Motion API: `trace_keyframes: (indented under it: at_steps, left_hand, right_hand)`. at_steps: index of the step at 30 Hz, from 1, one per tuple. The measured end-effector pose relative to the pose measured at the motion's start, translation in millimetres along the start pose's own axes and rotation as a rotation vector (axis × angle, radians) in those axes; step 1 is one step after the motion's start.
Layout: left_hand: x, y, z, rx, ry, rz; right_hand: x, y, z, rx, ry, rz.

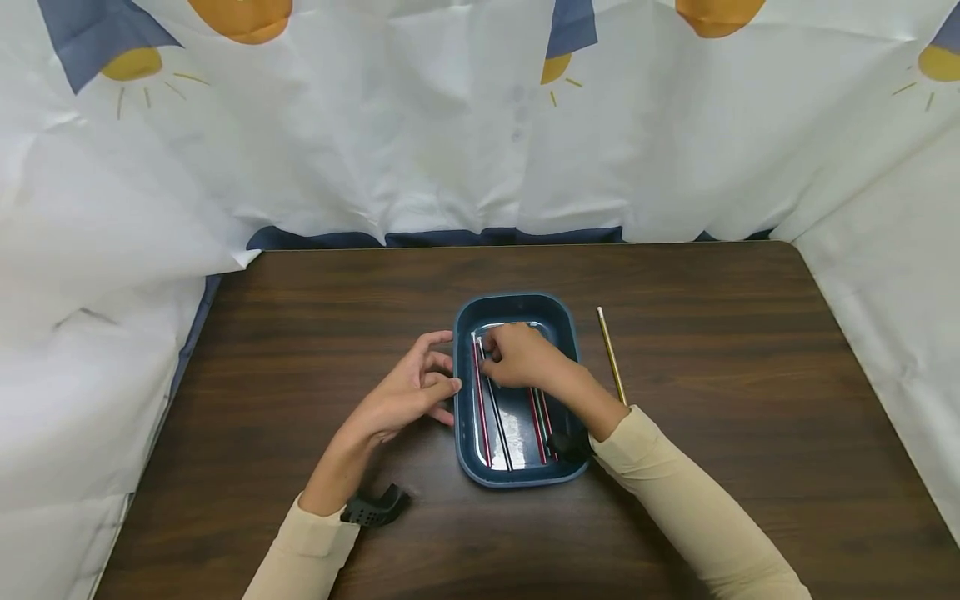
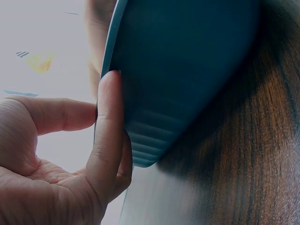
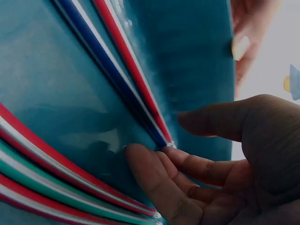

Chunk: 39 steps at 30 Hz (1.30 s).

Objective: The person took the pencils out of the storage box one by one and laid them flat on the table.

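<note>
My left hand (image 1: pixel 411 388) pinches the rim of a blue, rounded-rectangular tray (image 1: pixel 517 478). My right hand (image 1: pixel 519 357), thumb and fingers apart, meets slim blue-striped (image 3: pixel 105 61) and red-striped rods (image 3: pixel 123 49).

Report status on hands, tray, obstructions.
Left hand pinching tray rim. Right hand inside, near ends of red stick and blue stick. Tray on table. Right wrist partly obscuring right rim.

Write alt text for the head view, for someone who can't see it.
A person's left hand holds the left rim of a blue tray while the right hand reaches in among slim coloured sticks. A gold stick lies to the tray's right on the brown table.
</note>
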State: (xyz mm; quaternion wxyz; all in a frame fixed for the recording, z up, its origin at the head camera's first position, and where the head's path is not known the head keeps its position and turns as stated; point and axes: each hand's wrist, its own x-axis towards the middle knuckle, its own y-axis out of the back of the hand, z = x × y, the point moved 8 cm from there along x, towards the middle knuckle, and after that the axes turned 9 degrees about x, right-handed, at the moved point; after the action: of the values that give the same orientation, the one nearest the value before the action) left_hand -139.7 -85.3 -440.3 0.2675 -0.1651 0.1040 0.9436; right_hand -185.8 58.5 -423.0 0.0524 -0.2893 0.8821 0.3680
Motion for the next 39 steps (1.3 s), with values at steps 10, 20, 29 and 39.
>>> trace_keyframes:
  at_steps: [10,20,29,39]
  left_hand:
    - [-2.1,-0.7,-0.1,0.010,0.004,0.004]
    - [-1.4,0.7,0.4,0.021,0.001,0.007]
    - [-0.1,-0.8,-1.2,0.020,0.005,0.000]
    - [-0.5,0.5,-1.9,0.026,0.013,0.007]
  right_hand:
    - [5.9,-16.3,11.0,-0.011,-0.065,-0.013]
    - [29.9,-33.0,41.9,-0.004,-0.084,0.020]
    - [5.8,-20.0,15.4,0.005,-0.119,-0.001]
    - [2.5,-19.9,11.7,0.011,-0.108,0.015]
